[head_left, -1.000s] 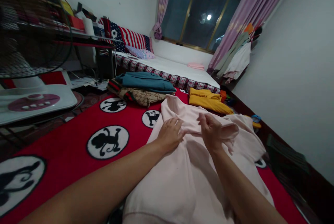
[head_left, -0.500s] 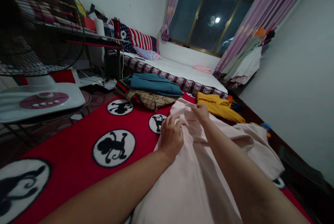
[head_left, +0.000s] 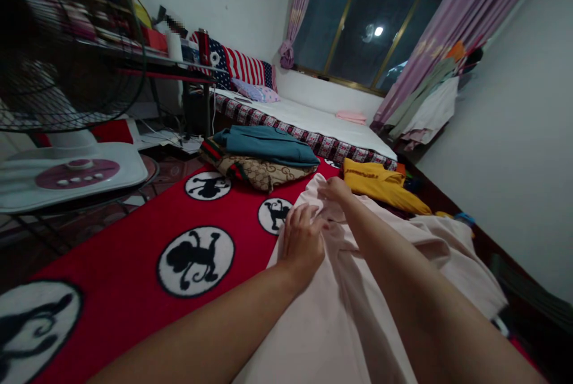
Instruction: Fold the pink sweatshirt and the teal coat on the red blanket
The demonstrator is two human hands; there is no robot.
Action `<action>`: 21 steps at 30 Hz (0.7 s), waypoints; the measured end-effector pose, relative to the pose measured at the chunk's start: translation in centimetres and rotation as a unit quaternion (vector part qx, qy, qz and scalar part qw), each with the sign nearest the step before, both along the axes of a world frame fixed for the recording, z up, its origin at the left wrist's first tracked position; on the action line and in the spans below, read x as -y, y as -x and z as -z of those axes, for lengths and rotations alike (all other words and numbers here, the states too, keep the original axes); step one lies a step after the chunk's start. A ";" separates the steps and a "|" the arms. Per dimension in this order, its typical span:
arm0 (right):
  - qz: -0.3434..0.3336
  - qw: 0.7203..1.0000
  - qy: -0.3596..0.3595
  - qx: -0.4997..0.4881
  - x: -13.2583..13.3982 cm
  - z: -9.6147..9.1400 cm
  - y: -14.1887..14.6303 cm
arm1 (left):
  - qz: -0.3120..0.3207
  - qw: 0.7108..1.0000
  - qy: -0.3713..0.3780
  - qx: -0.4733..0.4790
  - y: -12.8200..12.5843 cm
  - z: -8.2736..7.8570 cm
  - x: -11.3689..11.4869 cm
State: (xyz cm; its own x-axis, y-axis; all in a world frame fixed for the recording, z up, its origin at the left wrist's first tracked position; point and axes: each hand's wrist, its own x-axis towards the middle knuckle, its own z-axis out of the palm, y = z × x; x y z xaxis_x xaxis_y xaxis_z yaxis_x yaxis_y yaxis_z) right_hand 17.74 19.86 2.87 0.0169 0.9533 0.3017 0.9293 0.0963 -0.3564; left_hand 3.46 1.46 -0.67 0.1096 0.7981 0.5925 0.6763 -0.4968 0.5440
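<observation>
The pale pink garment (head_left: 331, 318) is lying spread on the red monkey-print blanket (head_left: 134, 234), under both hands. The right hand (head_left: 335, 190) is pinching its far edge, grip clenched on cloth. The left hand (head_left: 304, 240) is pressing a fold just nearer; whether that grip is closing, I cannot tell.

no readable text, labels or numbers anywhere.

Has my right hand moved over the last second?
Yes. The right hand has reached farther away along the pink garment, now level with the yellow shirt.
</observation>
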 end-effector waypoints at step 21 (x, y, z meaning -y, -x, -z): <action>-0.065 0.996 0.049 -0.039 -1.0 -0.2 -3.4 | -0.025 0.983 0.166 -0.080 -1.0 1.1 -1.1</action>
